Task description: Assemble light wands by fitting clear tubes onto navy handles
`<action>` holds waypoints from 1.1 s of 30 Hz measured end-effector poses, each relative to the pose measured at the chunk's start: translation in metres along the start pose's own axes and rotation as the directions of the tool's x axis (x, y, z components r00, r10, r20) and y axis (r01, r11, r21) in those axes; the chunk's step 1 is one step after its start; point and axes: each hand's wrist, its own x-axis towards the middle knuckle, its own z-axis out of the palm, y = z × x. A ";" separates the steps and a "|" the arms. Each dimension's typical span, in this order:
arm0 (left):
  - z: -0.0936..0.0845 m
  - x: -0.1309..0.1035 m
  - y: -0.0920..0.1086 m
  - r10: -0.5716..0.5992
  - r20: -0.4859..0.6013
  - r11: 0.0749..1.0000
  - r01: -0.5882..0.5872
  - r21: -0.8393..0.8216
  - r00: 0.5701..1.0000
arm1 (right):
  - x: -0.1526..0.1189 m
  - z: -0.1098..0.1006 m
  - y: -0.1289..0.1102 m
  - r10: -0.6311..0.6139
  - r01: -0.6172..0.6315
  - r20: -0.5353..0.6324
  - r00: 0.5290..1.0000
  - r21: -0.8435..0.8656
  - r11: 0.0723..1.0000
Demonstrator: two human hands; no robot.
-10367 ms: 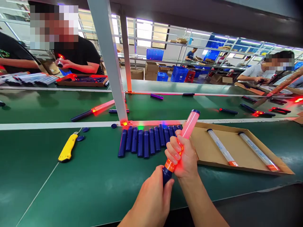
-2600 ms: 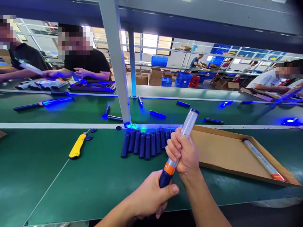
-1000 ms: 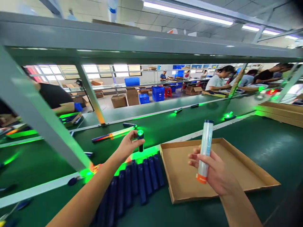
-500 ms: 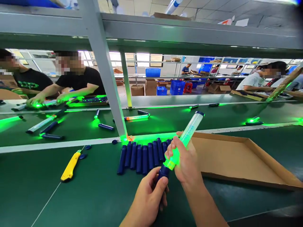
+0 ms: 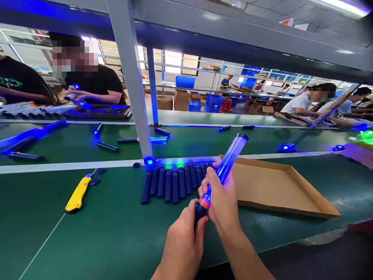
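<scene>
A light stick with a clear tube point(image 5: 231, 155) glowing blue is held tilted, its dark-capped end up and to the right. My right hand point(image 5: 223, 196) is closed around the lower part of the tube. Below it, my left hand point(image 5: 184, 231) grips the dark blue handle point(image 5: 200, 210); an orange ring point(image 5: 204, 202) shows where handle and tube meet. Just behind my hands lies a row of several dark blue handles point(image 5: 175, 186). An open shallow cardboard box point(image 5: 271, 182) lies to the right of my right hand.
A yellow utility knife point(image 5: 78, 194) lies at left beside small dark caps point(image 5: 94, 181). A grey metal post point(image 5: 132, 77) rises behind the handles. Lit sticks and handles are scattered on the green belt point(image 5: 189, 136) beyond. Co-workers sit across it.
The glow has turned from green to blue. Handle and tube are closer together, with the orange ring now showing at the joint. The camera view has shifted and tilted.
</scene>
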 end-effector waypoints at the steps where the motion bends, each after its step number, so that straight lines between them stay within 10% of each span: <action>1: 0.000 0.001 0.002 -0.007 0.007 1.000 0.007 -0.025 1.000 | 0.002 -0.001 -0.001 0.018 -0.018 0.011 1.000 -0.016 1.000; 9: -0.012 0.008 0.026 -0.219 0.453 0.717 0.457 -0.526 0.864 | 0.030 -0.008 -0.028 0.200 -0.278 0.403 0.893 0.143 0.950; 24: -0.006 0.009 0.033 -0.090 0.150 0.989 0.107 -0.105 0.984 | 0.025 -0.002 -0.014 -0.006 -0.027 0.202 0.979 0.163 0.986; 33: -0.009 0.013 0.011 -0.129 0.342 0.921 0.240 -0.306 0.931 | 0.017 -0.008 -0.013 0.000 -0.064 0.305 0.952 0.202 0.977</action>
